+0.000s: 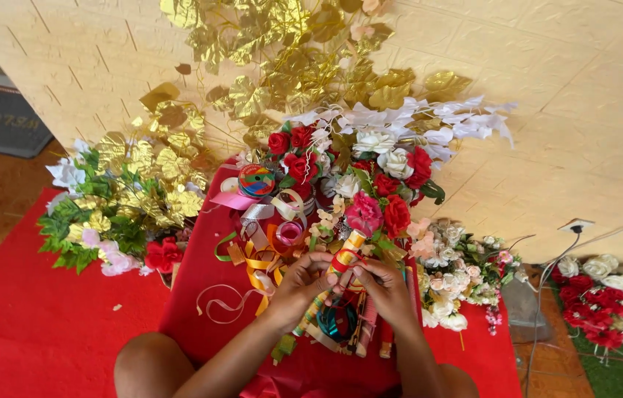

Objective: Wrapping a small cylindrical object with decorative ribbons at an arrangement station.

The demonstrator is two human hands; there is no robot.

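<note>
My left hand (pixel 303 280) and my right hand (pixel 384 284) meet over a small table draped in red cloth (pixel 193 295). Both hold the stem of an artificial pink flower (pixel 364 212), which is wrapped in gold and red ribbon (pixel 346 254). The flower head points away from me, towards a bunch of red and white artificial roses (pixel 381 166). Just left of my hands lie loose ribbon strips (pixel 256 265) and ribbon rolls (pixel 256 179). A dark teal ribbon coil (pixel 337 323) lies under my wrists.
Gold-leaf sprays (pixel 289 51) lean against a cream wall. A bunch of green, gold and white flowers (pixel 112 199) lies left on a red carpet (pixel 24 324). Pale flowers (pixel 451 273) lie to the right, red and white ones (pixel 610 298) farther right. A cable (pixel 547 295) hangs from a wall socket (pixel 575 225).
</note>
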